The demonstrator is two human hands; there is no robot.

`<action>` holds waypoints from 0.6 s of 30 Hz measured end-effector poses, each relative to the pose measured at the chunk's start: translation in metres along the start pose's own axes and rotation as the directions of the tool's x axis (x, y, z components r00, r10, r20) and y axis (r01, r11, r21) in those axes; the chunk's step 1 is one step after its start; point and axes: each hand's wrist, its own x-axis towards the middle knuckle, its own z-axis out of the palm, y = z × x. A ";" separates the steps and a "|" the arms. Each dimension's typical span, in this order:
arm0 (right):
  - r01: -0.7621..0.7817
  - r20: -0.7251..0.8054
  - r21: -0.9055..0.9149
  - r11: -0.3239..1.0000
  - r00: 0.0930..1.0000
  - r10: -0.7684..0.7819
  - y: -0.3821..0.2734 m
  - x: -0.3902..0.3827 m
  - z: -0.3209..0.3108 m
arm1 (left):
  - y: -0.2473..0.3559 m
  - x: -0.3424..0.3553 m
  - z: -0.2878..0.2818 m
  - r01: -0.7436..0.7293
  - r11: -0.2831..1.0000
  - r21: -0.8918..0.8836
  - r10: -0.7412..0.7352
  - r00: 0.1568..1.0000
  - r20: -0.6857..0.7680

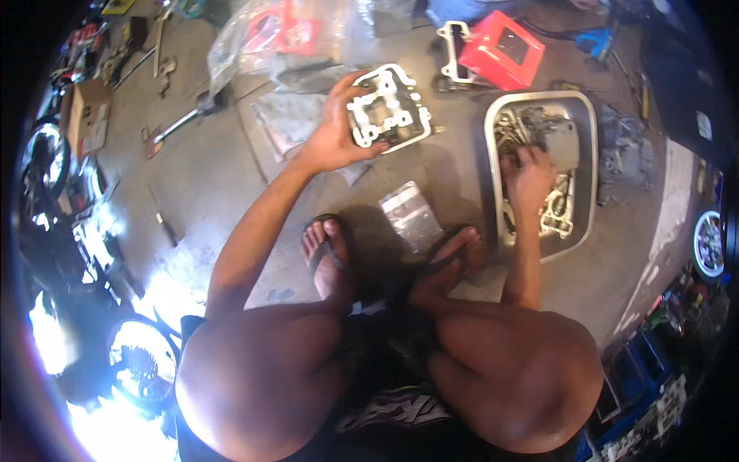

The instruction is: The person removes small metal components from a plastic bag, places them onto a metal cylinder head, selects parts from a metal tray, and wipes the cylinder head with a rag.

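My left hand (329, 137) grips a squarish silver engine cylinder head (394, 109) by its left side, thumb along the lower edge. The part is raised off the floor, its machined face with dark recesses turned up. Over on the right, my right hand (530, 183) reaches into a metal tray (596, 154) with its fingers curled down among the loose parts. Whatever those fingertips hold, if anything, is hidden. Inside the tray lie small bolts (508, 132), a grey metal casing (562, 145) and a bright metal bracket-like part (556, 219).
A clear plastic packet (412, 215) lies between my feet. Beyond are a red box (504, 50), a rectangular metal frame (457, 54), grey cloth (286, 123) and plastic bags (239, 46). At left are a long-handled tool (181, 123), a screwdriver (166, 229) and a cardboard box (90, 115).
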 end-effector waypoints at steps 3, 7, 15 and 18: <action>-0.009 0.022 0.052 0.999 1.000 0.008 -0.010 0.005 -0.003 | -0.002 -0.006 -0.008 0.000 1.000 0.016 0.001 1.000 -0.014; 0.022 -0.020 0.183 0.983 1.000 -0.018 -0.018 0.006 -0.006 | -0.001 -0.006 -0.007 -0.019 0.996 0.089 0.022 1.000 -0.022; -0.166 -0.026 0.098 0.981 0.985 0.169 -0.022 -0.001 0.004 | -0.005 -0.003 -0.004 -0.066 0.993 0.100 0.068 0.997 -0.022; -0.163 -0.011 0.126 0.979 0.986 0.165 -0.025 -0.001 0.000 | -0.006 -0.005 -0.005 -0.059 0.994 0.094 0.062 0.998 -0.025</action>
